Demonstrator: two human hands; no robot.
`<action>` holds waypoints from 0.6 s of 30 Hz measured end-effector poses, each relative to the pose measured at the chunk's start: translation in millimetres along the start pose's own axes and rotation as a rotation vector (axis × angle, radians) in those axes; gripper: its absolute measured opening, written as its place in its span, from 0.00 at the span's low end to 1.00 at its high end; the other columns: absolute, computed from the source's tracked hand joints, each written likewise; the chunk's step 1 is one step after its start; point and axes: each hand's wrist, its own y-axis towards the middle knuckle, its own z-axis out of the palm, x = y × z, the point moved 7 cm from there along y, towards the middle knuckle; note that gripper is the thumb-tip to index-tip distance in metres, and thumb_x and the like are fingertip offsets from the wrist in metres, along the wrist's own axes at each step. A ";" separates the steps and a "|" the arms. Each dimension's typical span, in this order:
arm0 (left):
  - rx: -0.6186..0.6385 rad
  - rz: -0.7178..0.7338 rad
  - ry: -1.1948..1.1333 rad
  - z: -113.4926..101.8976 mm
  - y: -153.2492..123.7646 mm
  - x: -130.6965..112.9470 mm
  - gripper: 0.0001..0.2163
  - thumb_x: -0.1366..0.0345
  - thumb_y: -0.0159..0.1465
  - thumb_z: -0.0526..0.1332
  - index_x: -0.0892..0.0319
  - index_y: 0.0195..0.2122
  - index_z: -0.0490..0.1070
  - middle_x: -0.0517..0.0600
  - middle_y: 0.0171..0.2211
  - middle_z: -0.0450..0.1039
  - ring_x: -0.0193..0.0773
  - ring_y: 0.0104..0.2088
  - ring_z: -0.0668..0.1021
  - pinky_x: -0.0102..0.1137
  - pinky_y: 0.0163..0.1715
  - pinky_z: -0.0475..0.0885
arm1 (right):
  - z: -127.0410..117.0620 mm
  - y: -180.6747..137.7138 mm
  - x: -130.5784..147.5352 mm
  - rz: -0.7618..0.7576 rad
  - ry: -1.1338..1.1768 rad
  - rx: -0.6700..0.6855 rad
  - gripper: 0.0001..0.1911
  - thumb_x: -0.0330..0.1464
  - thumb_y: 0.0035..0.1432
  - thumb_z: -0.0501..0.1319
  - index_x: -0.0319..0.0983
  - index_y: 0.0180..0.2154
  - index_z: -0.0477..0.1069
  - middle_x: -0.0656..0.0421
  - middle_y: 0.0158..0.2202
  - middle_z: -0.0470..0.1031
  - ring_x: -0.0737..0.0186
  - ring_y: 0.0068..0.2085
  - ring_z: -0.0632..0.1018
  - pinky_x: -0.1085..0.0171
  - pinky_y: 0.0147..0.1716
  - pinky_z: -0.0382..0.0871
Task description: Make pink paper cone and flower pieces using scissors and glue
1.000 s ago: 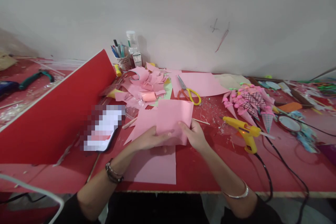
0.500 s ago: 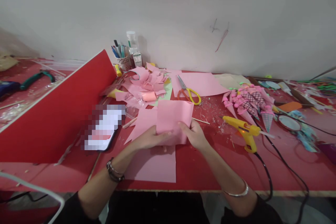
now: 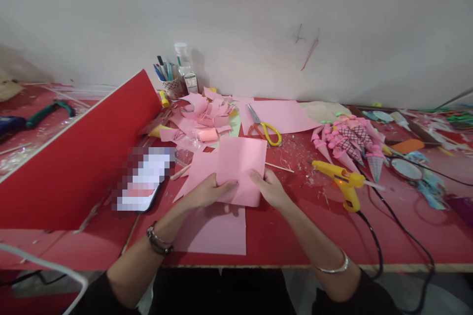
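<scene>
Both hands grasp the same piece of pink paper, the held sheet (image 3: pixel 241 157), which is raised in front of the person, above the near middle of the red bench (image 3: pixel 281 236). The left hand (image 3: pixel 207 192) pinches its lower left part: the thumb lies flat across the front face, pointing inward, while fingers pass behind, and a fingertip shows just under the lower edge. The right hand (image 3: pixel 274 189) grips the right edge the same way, thumb pressed on the front and the other fingers curled behind, mostly hidden. Neither hand is spread wide; each is closed only as far as the thin paper between thumb and fingers. The two thumbs are near each other but apart. Whether the sheet is folded or in several layers, I cannot tell.

Under the held sheet and the left hand, a larger pink sheet (image 3: pixel 218 231) lies on the bench. Beyond the held sheet are scissors (image 3: pixel 264 127) with yellow and orange handles, their blades over more pink paper. To the right of the right hand lies a yellow glue gun (image 3: pixel 342 178), near a heap of pink cones (image 3: pixel 351 140).
</scene>
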 end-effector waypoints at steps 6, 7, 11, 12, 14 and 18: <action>-0.072 -0.021 0.031 -4.1 -3.4 -8.1 0.21 0.53 0.59 0.52 0.65 0.20 0.71 0.52 0.14 0.71 0.34 0.17 0.73 0.26 0.17 0.67 | -2.1 1.7 0.1 -0.001 -0.108 -0.006 0.30 0.60 0.38 0.49 0.38 0.16 0.57 0.62 0.17 0.58 0.69 0.22 0.61 0.68 0.19 0.55; -0.080 -0.026 0.033 -4.5 -3.9 -9.4 0.21 0.53 0.59 0.52 0.65 0.20 0.71 0.52 0.14 0.72 0.34 0.16 0.73 0.26 0.15 0.66 | -2.7 1.9 -0.3 -0.007 -0.133 -0.005 0.30 0.60 0.38 0.49 0.38 0.15 0.56 0.62 0.17 0.56 0.69 0.22 0.60 0.68 0.19 0.53; -0.087 -0.005 0.024 -5.1 -4.6 -16.0 0.19 0.56 0.59 0.53 0.65 0.20 0.70 0.52 0.13 0.71 0.35 0.17 0.74 0.26 0.17 0.67 | -4.5 2.7 -0.5 -0.042 -0.207 0.008 0.30 0.60 0.41 0.47 0.39 0.15 0.51 0.64 0.17 0.50 0.71 0.21 0.55 0.68 0.18 0.49; -0.088 -0.004 0.028 -5.1 -4.4 -16.7 0.18 0.56 0.59 0.53 0.64 0.20 0.70 0.51 0.13 0.71 0.35 0.17 0.74 0.26 0.17 0.67 | -5.1 2.9 -0.2 -0.052 -0.225 0.006 0.30 0.60 0.41 0.46 0.39 0.15 0.50 0.64 0.17 0.49 0.72 0.21 0.55 0.69 0.18 0.47; -0.086 -0.004 0.041 -4.7 -3.9 -17.0 0.19 0.56 0.59 0.53 0.64 0.19 0.70 0.51 0.13 0.71 0.35 0.16 0.73 0.26 0.16 0.67 | -6.3 3.3 0.3 -0.061 -0.259 0.000 0.30 0.60 0.42 0.46 0.40 0.15 0.49 0.64 0.17 0.48 0.72 0.20 0.53 0.69 0.18 0.46; -0.069 0.020 0.020 -3.0 -2.7 -15.7 0.20 0.56 0.60 0.52 0.65 0.18 0.70 0.53 0.14 0.72 0.36 0.18 0.74 0.26 0.17 0.67 | -6.7 3.9 -0.6 -0.054 -0.254 0.019 0.30 0.60 0.42 0.45 0.40 0.15 0.50 0.64 0.17 0.49 0.72 0.20 0.54 0.69 0.18 0.46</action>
